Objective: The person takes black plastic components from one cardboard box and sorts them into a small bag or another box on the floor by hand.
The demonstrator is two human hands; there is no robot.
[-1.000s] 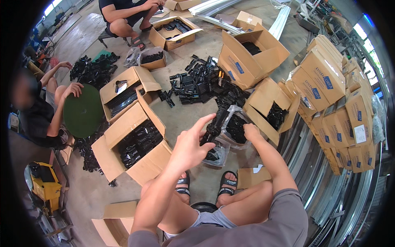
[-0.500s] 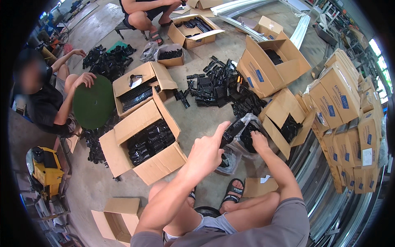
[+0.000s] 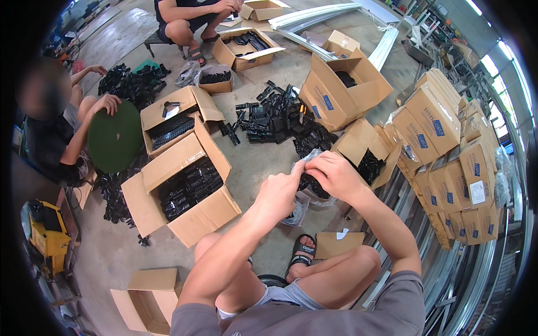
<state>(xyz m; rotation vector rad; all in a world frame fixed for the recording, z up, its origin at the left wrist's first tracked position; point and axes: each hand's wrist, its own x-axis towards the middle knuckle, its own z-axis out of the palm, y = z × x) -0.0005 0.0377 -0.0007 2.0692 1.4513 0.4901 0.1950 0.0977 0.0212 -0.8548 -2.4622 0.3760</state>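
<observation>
My left hand and my right hand meet in front of me, above a clear plastic bag of small black parts. The fingers of my left hand are closed round a black plastic part, which the hands now mostly hide. At its far end the fingertips of my right hand are pinched together; whatever is between them is too small or hidden to make out. Just beyond my right hand stands an open carton with black parts inside.
Beyond my hands lies a heap of black plastic parts. An open carton of black parts stands to the left. Stacked cartons and long metal profiles are at the right. A person at left holds a green disc; another person sits at the back.
My right hand has come up out of the plastic bag to my left hand. My left hand still holds the black part, now mostly hidden. The whole view has shifted slightly.
</observation>
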